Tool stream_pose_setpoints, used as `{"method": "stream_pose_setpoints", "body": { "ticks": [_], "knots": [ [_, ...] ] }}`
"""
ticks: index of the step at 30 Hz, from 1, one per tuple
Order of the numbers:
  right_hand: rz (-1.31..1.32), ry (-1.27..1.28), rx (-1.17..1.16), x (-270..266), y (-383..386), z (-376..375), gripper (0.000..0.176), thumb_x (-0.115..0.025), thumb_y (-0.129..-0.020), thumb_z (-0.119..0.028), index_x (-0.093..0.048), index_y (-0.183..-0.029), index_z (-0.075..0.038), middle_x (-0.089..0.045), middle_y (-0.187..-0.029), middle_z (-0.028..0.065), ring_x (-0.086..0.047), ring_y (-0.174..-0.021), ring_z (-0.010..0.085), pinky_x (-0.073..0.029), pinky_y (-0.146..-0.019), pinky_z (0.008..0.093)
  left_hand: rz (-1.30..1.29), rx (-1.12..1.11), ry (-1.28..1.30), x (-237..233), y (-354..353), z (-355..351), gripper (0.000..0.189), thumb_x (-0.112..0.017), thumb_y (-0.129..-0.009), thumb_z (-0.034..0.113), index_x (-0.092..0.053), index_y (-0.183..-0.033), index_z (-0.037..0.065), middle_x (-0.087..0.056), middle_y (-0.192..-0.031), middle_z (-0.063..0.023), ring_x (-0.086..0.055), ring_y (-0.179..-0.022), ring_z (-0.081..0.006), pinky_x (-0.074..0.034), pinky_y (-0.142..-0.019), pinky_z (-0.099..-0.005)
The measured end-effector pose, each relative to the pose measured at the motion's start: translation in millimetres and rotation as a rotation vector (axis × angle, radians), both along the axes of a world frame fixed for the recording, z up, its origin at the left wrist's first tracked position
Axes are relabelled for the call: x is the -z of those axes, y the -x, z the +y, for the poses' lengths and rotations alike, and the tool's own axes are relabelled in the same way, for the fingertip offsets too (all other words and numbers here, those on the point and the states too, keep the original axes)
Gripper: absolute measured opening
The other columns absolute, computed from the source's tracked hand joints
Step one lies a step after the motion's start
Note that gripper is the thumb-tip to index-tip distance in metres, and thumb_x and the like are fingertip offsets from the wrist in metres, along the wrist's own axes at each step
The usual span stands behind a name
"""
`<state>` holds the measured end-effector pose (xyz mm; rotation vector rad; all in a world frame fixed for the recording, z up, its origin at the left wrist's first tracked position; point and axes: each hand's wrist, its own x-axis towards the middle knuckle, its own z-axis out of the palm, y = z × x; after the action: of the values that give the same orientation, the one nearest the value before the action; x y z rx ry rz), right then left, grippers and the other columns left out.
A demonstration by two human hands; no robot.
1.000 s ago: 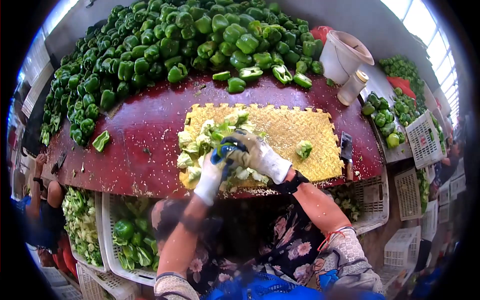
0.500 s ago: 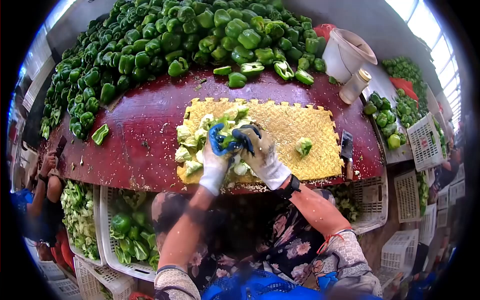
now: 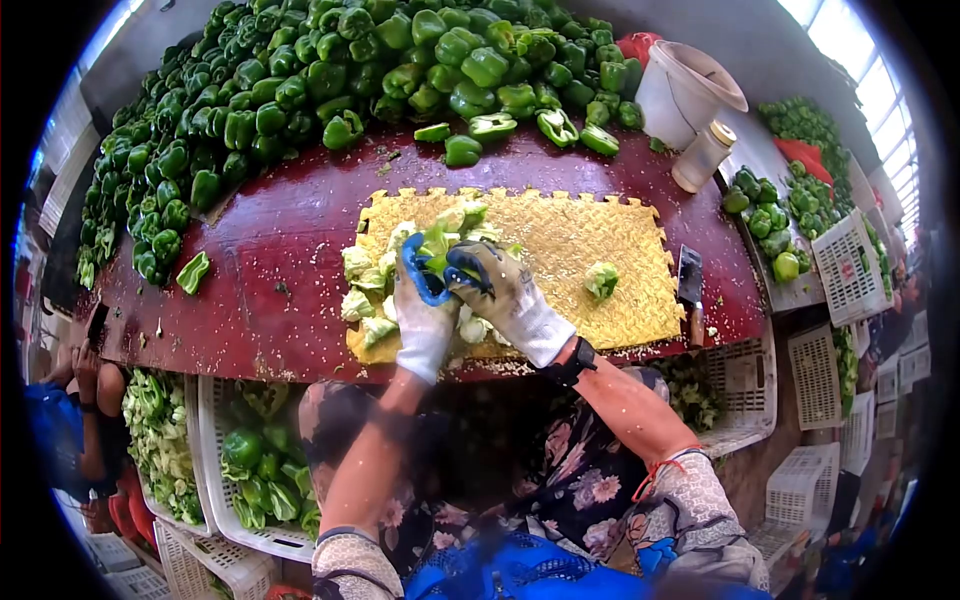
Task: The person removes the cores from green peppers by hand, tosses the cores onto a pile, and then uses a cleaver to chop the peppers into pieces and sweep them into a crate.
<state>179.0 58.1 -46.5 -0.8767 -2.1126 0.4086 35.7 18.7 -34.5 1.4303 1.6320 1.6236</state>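
Both gloved hands meet over the left half of a yellow foam mat. My left hand is curled around a green pepper, most of it hidden by the blue-coated fingers. Against its right side, my right hand has bent fingers closed on the same pepper. Pale pepper cores lie scattered around and beneath the hands. A single core sits apart on the mat's right side. Beside the mat's right edge lies a cleaver with a wooden handle.
A large heap of green peppers covers the back of the red table. Halved peppers lie at its front. A white bucket and a jar stand back right. Below are crates; another person is at left.
My hands have turned slightly and shifted a little left in view, and a lighter green part of the pepper now shows above the fingers. The whole view has moved slightly.
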Motion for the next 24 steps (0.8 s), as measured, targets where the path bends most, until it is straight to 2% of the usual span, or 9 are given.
{"method": "stream_pose_setpoints", "body": {
  "ticks": [3, 5, 7, 11, 16, 18, 19, 22, 24],
  "knots": [
    [-0.032, 0.021, 0.038, 3.6, 0.5, 1.3, 0.058, -0.071, -0.088, -0.038, -0.049, -0.137, -0.014, -0.062, -0.112, 0.0205, -0.065, -0.093, 0.0288, -0.054, -0.082, 0.0408, 0.069, 0.005, 0.046, -5.1, 1.9, -1.6, 0.061, -0.071, -0.081, 0.004, -0.046, -0.137, 0.004, -0.060, -0.122, -0.0065, -0.061, -0.105, -0.0151, -0.051, -0.093, -0.0291],
    [-0.087, -0.080, 0.097, 7.9, -4.0, 6.1, 0.060, -0.071, -0.088, -0.036, -0.048, -0.139, -0.014, -0.062, -0.112, 0.0195, -0.066, -0.090, 0.0269, -0.056, -0.079, 0.0400, -0.317, 0.170, -0.015, -5.7, 4.4, -2.1, 0.062, -0.074, -0.079, 0.003, -0.048, -0.136, 0.005, -0.060, -0.123, -0.0056, -0.060, -0.105, -0.0139, -0.052, -0.091, -0.0278],
    [-0.010, 0.443, 0.052, -3.7, -7.2, 15.5, 0.063, -0.071, -0.089, -0.033, -0.045, -0.143, -0.015, -0.065, -0.106, 0.0175, -0.066, -0.077, 0.0211, -0.060, -0.066, 0.0367, -0.390, 0.241, -0.056, 8.4, 12.4, 4.9, 0.068, -0.075, -0.076, -0.002, -0.047, -0.137, 0.006, -0.059, -0.120, -0.0045, -0.060, -0.103, -0.0134, -0.053, -0.087, -0.0258],
    [0.120, 0.674, 0.008, 1.9, -15.3, 26.0, 0.059, -0.067, -0.093, -0.021, -0.042, -0.145, -0.010, -0.068, -0.094, 0.0128, -0.062, -0.059, 0.0127, -0.057, -0.049, 0.0274, -0.744, 0.376, 0.037, -1.0, 18.4, -1.7, 0.073, -0.072, -0.072, -0.013, -0.046, -0.138, 0.007, -0.058, -0.117, -0.0049, -0.061, -0.099, -0.0148, -0.056, -0.079, -0.0262],
    [0.399, 0.833, 0.029, -10.7, -23.4, 33.1, 0.035, -0.055, -0.097, -0.008, -0.053, -0.132, -0.006, -0.068, -0.094, 0.0115, -0.060, -0.065, 0.0093, -0.056, -0.055, 0.0241, -1.099, 0.477, -0.001, 0.6, 24.5, -0.7, 0.062, -0.068, -0.076, -0.010, -0.051, -0.134, 0.004, -0.059, -0.110, -0.0062, -0.064, -0.092, -0.0165, -0.059, -0.071, -0.0273],
    [0.628, 1.021, 0.217, -24.5, -29.7, 37.3, 0.029, -0.050, -0.099, -0.005, -0.057, -0.127, -0.005, -0.068, -0.099, 0.0123, -0.061, -0.070, 0.0100, -0.055, -0.057, 0.0227, -1.165, 0.588, -0.035, -9.3, 25.5, -4.2, 0.055, -0.064, -0.083, -0.001, -0.049, -0.136, 0.003, -0.063, -0.107, -0.0093, -0.067, -0.087, -0.0197, -0.060, -0.072, -0.0300],
    [0.827, 1.110, 0.291, -55.4, -29.0, 28.6, 0.029, -0.046, -0.098, 0.000, -0.058, -0.125, -0.005, -0.067, -0.103, 0.0135, -0.062, -0.071, 0.0118, -0.055, -0.057, 0.0222, -1.151, 0.564, -0.037, -8.9, 28.5, -2.7, 0.054, -0.064, -0.084, 0.001, -0.049, -0.136, 0.003, -0.064, -0.106, -0.0102, -0.068, -0.087, -0.0205, -0.060, -0.074, -0.0318],
    [0.871, 0.742, 0.372, -70.0, -47.9, 34.8, 0.034, -0.042, -0.097, 0.002, -0.055, -0.127, -0.006, -0.065, -0.105, 0.0189, -0.068, -0.084, 0.0184, -0.061, -0.069, 0.0253, -0.854, 0.452, -0.032, -15.4, 22.1, 4.2, 0.060, -0.071, -0.085, 0.004, -0.046, -0.139, 0.004, -0.063, -0.114, -0.0098, -0.067, -0.094, -0.0212, -0.059, -0.081, -0.0332],
    [0.452, 0.708, 0.539, -31.9, -75.6, 61.8, 0.033, -0.045, -0.097, -0.003, -0.053, -0.129, -0.007, -0.064, -0.110, 0.0200, -0.068, -0.091, 0.0217, -0.062, -0.075, 0.0317, -0.451, 0.373, 0.103, -6.2, 10.3, 6.2, 0.065, -0.075, -0.083, 0.007, -0.046, -0.141, 0.006, -0.059, -0.124, -0.0088, -0.063, -0.105, -0.0209, -0.055, -0.090, -0.0323]
  ]
}}
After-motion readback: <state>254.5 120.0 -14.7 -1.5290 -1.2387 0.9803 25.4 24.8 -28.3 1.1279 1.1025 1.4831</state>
